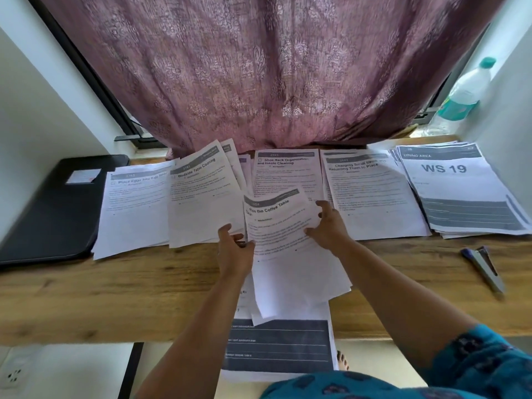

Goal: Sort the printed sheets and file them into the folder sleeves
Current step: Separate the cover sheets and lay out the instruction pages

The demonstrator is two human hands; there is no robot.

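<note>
A: How far along?
B: Folder [54,208] far left on the worktop [115,295], closed. Sorted piles [371,194] across the back.
A: Hands?
B: Left hand [234,246] and right hand [331,226] pinch loose sheets [283,240], unfiled.

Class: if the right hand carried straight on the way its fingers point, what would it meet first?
The right hand points up-left along the held sheets; beyond them, probably the Shoe Rack Organization pile, though depth is unclear.
</note>
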